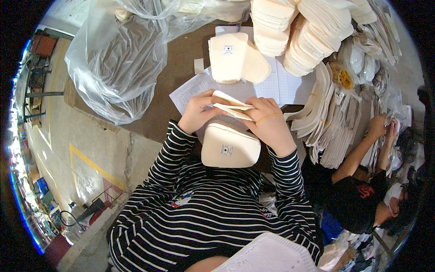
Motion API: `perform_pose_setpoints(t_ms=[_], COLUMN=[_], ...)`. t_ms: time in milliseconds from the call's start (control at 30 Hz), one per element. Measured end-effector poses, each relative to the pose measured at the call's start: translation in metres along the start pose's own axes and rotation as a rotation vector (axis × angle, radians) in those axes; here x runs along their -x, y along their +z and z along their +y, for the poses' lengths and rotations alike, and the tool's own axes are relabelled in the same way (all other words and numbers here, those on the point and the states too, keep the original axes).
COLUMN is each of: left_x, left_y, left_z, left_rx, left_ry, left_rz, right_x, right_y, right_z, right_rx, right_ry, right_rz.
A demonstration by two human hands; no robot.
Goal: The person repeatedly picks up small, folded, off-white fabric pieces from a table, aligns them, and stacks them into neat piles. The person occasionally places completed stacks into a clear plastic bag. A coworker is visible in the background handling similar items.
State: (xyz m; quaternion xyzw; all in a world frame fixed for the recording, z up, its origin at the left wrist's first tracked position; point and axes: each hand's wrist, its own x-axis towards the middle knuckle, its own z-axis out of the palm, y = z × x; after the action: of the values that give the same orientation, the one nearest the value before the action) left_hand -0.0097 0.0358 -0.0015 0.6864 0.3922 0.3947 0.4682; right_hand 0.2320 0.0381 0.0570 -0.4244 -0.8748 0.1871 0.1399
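In front of my chest I hold a few flat cream-coloured fabric pads (231, 98) between both hands, folded or fanned so their edges part. My left hand (195, 111) is closed on their left end, and my right hand (270, 123) pinches the right end. A thin yellow rubber band (268, 117) lies across my right hand near the wrist. Just below the hands, close to my body, is a stack of cream pads (238, 152) with a small printed label on top. Beyond the hands, another labelled stack of pads (226, 68) rests on papers.
A large clear plastic bag (120, 68) covers the table's left side. Tall piles of cream pads (312, 34) stand at the far right, with bundled strips (331, 122) and yellow rubber bands (343, 76) nearer. Ruled sheets (290, 86) lie beneath. Another person (358, 190) works at right.
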Motion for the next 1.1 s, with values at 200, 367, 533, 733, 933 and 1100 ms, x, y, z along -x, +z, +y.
perform_pose_setpoints(t_ms=[200,367,533,733,933,1100], left_x=[0.0,0.0,0.001,0.004,0.008,0.015], left_y=[0.005,0.004,0.006,0.001,0.0,0.004], left_z=[0.0,-0.002,0.001,-0.004,0.002,0.0], left_rx=[0.036,0.008,0.037,-0.024,0.013,0.181], left_ry=[-0.026,-0.006,-0.02,-0.025,-0.062,-0.028], left_rz=[0.052,0.024,0.058,0.051,0.151,0.388], right_x=[0.003,0.001,0.002,0.0,0.01,0.017], right_y=[0.003,0.0,-0.003,-0.022,-0.007,-0.015], right_z=[0.002,0.0,0.001,-0.007,0.011,0.004], right_rx=[-0.01,-0.006,-0.084,-0.222,-0.124,-0.104], right_ry=[-0.01,0.005,-0.034,0.033,-0.032,0.008], right_rz=[0.055,0.011,0.014,0.122,0.046,0.164])
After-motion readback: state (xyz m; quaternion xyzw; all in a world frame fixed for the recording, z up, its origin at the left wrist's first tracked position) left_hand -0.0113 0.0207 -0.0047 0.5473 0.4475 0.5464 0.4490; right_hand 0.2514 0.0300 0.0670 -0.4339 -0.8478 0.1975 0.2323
